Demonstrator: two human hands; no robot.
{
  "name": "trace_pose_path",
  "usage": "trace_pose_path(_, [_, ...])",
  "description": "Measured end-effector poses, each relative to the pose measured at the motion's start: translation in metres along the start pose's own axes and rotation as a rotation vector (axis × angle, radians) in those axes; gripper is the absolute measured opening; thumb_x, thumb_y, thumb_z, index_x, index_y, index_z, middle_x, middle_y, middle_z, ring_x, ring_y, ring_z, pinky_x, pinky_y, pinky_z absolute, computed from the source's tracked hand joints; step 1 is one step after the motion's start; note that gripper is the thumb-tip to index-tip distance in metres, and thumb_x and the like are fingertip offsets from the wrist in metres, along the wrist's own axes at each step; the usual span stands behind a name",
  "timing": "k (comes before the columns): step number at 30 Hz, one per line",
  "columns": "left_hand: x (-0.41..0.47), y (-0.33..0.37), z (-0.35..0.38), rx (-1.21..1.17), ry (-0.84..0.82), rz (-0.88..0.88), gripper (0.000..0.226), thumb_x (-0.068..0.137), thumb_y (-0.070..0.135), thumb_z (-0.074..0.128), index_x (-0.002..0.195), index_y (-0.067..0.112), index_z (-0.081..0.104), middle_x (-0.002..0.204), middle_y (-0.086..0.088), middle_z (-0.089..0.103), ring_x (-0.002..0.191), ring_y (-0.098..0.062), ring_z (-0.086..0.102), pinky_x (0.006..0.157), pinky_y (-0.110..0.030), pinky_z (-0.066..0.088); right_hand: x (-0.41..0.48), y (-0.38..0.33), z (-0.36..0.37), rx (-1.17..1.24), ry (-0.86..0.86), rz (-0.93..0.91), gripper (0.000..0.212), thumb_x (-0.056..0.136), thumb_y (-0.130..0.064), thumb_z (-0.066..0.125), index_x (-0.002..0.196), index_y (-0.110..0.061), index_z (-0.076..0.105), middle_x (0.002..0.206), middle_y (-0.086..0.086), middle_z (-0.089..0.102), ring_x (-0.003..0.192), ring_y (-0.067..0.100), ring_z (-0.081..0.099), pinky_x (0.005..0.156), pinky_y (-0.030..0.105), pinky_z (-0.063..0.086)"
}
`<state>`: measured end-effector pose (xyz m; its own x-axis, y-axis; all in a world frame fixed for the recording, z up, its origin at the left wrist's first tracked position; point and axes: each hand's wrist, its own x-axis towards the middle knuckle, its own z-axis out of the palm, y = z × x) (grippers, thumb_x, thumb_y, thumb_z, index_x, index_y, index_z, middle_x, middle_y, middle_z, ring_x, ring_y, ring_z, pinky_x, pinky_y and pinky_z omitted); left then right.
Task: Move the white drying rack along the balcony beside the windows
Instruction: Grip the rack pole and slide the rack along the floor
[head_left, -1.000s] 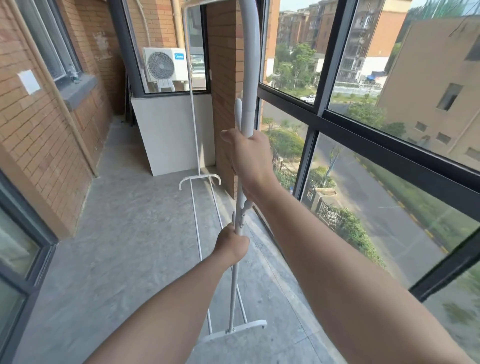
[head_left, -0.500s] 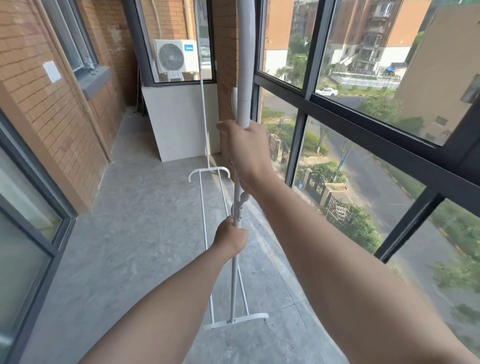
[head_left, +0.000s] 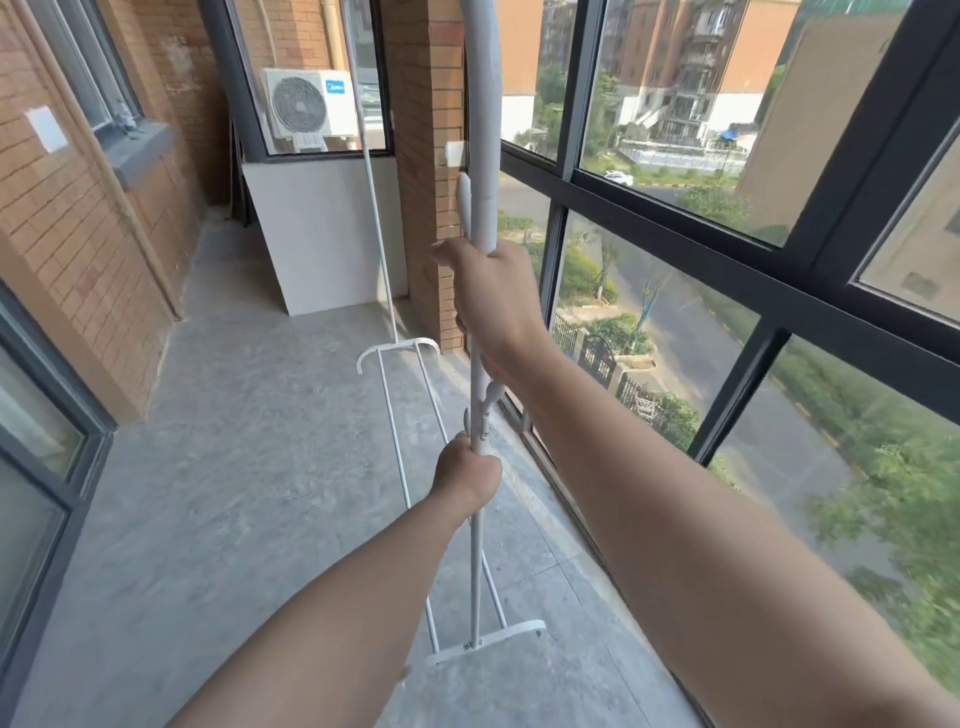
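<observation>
Head view: both hands on rack (head_left: 480, 156).

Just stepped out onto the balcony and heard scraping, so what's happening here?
A person grips the near upright of a white drying rack with both hands: right hand higher, left hand lower. The rack stands lengthwise on the concrete floor beside the windows, its far end near the brick pillar.
</observation>
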<state>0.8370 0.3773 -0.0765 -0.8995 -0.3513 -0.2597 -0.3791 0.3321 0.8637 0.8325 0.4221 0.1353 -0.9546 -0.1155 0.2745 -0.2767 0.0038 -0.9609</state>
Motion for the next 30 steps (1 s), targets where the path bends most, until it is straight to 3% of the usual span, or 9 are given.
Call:
trace_pose_path(4, [-0.022, -0.008, 0.009, 0.020, -0.027, 0.021, 0.028, 0.088, 0.011, 0.057, 0.116, 0.007, 0.060, 0.090, -0.003, 0.060, 0.079, -0.025, 0.060, 0.057, -0.028, 0.041, -0.024, -0.005, -0.008, -0.004, 0.087, 0.001, 0.031, 0.082, -0.016, 0.062, 0.062, -0.018, 0.039, 0.044, -0.009, 0.031, 0.051, 0.018, 0.031, 0.054, 0.037, 0.028])
trace_pose_path(10, [-0.053, -0.014, 0.026, 0.075, -0.064, 0.029, 0.031, 0.089, 0.011, 0.057, 0.120, 0.007, 0.060, 0.084, -0.001, 0.058, 0.068, -0.014, 0.057, 0.053, -0.028, 0.041, -0.056, -0.014, -0.035, 0.077, 0.118, 0.046, 0.024, 0.088, -0.005, 0.060, 0.071, -0.009, 0.045, 0.042, -0.008, 0.031, 0.032, 0.009, 0.030, 0.036, 0.022, 0.028])
trace_pose_path(14, [-0.068, -0.017, 0.035, 0.100, -0.057, 0.024, 0.029, 0.090, 0.012, 0.056, 0.118, 0.010, 0.060, 0.087, 0.000, 0.059, 0.071, -0.013, 0.057, 0.054, -0.026, 0.041, -0.066, -0.013, -0.047, 0.084, 0.134, 0.030, 0.015, 0.085, -0.006, 0.061, 0.079, -0.011, 0.048, 0.055, 0.000, 0.027, 0.049, 0.017, 0.027, 0.046, 0.036, 0.027])
trace_pose_path(18, [-0.082, -0.020, 0.046, 0.122, -0.045, 0.003, 0.032, 0.090, 0.011, 0.055, 0.122, 0.007, 0.060, 0.086, 0.001, 0.058, 0.072, -0.014, 0.057, 0.053, -0.024, 0.040, -0.074, -0.009, -0.064, 0.124, 0.113, 0.073, 0.015, 0.086, -0.004, 0.059, 0.079, -0.010, 0.048, 0.042, -0.010, 0.030, 0.039, 0.010, 0.027, 0.043, 0.030, 0.025])
trace_pose_path(21, [-0.092, -0.021, 0.053, 0.137, -0.030, 0.003, 0.033, 0.091, 0.011, 0.055, 0.125, 0.007, 0.059, 0.089, 0.000, 0.059, 0.070, -0.010, 0.055, 0.052, -0.022, 0.038, -0.076, -0.005, -0.074, 0.092, 0.099, 0.075, 0.013, 0.085, -0.007, 0.060, 0.075, -0.010, 0.051, 0.039, -0.013, 0.031, 0.042, 0.013, 0.029, 0.048, 0.032, 0.027])
trace_pose_path(25, [-0.100, -0.023, 0.064, 0.134, -0.022, -0.011, 0.037, 0.092, 0.012, 0.056, 0.128, 0.008, 0.059, 0.102, -0.005, 0.063, 0.072, -0.011, 0.056, 0.053, -0.022, 0.039, -0.080, -0.001, -0.083, 0.077, 0.060, 0.080, 0.025, 0.082, -0.009, 0.062, 0.063, -0.015, 0.045, 0.040, -0.013, 0.031, 0.046, 0.017, 0.029, 0.053, 0.037, 0.027])
trace_pose_path(30, [-0.111, -0.020, 0.072, 0.113, -0.037, -0.047, 0.035, 0.091, 0.013, 0.056, 0.126, 0.010, 0.058, 0.089, 0.001, 0.059, 0.071, -0.011, 0.057, 0.053, -0.024, 0.039, -0.086, 0.001, -0.090, 0.071, 0.043, 0.080, 0.021, 0.082, -0.010, 0.061, 0.068, -0.012, 0.045, 0.041, -0.011, 0.031, 0.049, 0.017, 0.029, 0.054, 0.039, 0.027])
